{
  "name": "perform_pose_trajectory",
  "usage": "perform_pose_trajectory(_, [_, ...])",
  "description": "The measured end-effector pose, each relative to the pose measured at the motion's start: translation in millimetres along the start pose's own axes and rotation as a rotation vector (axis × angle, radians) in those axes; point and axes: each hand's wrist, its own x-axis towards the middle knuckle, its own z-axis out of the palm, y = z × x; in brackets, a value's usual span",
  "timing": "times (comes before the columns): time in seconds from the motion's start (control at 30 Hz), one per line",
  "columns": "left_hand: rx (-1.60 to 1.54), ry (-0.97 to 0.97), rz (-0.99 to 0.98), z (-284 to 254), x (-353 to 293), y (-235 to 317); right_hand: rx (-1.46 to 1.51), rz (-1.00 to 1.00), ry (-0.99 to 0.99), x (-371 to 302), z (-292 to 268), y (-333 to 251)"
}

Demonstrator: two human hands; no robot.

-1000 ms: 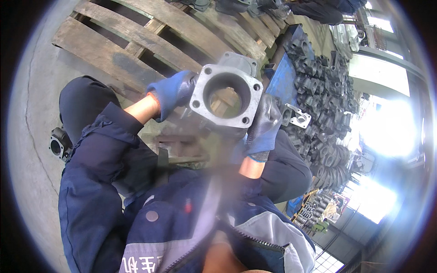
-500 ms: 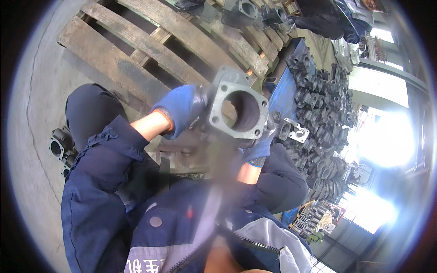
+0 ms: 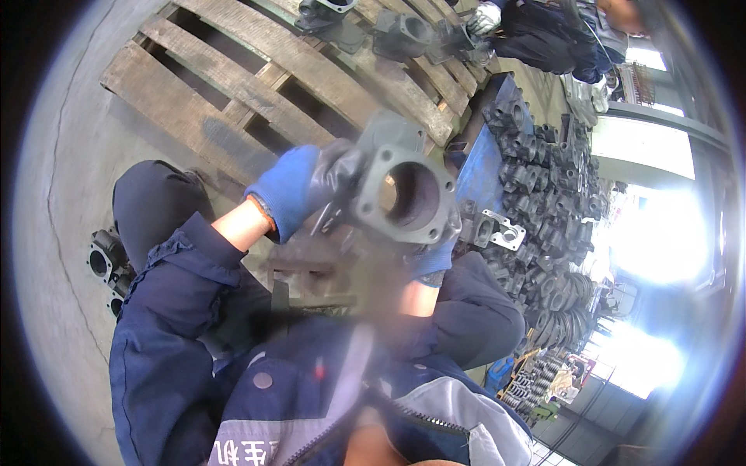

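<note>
A grey metal casting (image 3: 374, 203) with a square flange, a large round bore and corner bolt holes is held up in front of my chest. My left hand (image 3: 307, 186), in a blue glove with a dark coated palm, is closed at the casting's left side. A thin metallic strip (image 3: 325, 220) shows under its fingers; how it is held is unclear. My right hand (image 3: 437, 256), gloved in blue as well, grips the casting from its lower right. Most of those fingers are hidden behind the flange.
A wooden pallet (image 3: 210, 85) lies ahead, with several dark castings (image 3: 402, 35) on its far side. To the right, a blue bin (image 3: 482, 167) adjoins a heap of castings (image 3: 536, 225). More castings (image 3: 105, 260) stand on the floor at left. A co-worker (image 3: 544, 35) is at far right.
The casting has turned slightly in my hands, its flange now darker. My left hand has shifted a little left. The co-worker's white-gloved hand has come into view by the far castings.
</note>
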Motion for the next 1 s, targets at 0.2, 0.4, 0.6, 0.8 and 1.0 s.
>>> perform_pose_trajectory(0.2, [-0.369, -0.149, -0.02, -17.3, -6.5, 1.1, 0.015, 0.019, -0.005, -6.6, -3.3, -6.8])
perform_pose_trajectory(0.4, [-0.631, -0.394, -0.255, -24.7, -4.0, -5.6, 0.07, 0.076, 0.025, -10.9, -0.2, -15.7])
perform_pose_trajectory(0.6, [-0.548, -0.297, -0.42, -23.5, -2.6, -7.4, 0.242, 0.356, 0.123, -15.3, 1.5, -20.4])
perform_pose_trajectory(0.8, [-0.438, -0.331, -0.433, -24.6, -7.0, -29.8, 0.966, 0.586, 0.028, -9.7, -5.9, -13.5])
perform_pose_trajectory(1.0, [0.025, -0.245, -0.207, -25.0, -13.0, -31.0, 0.631, 0.387, -0.091, -21.1, -3.7, -19.0])
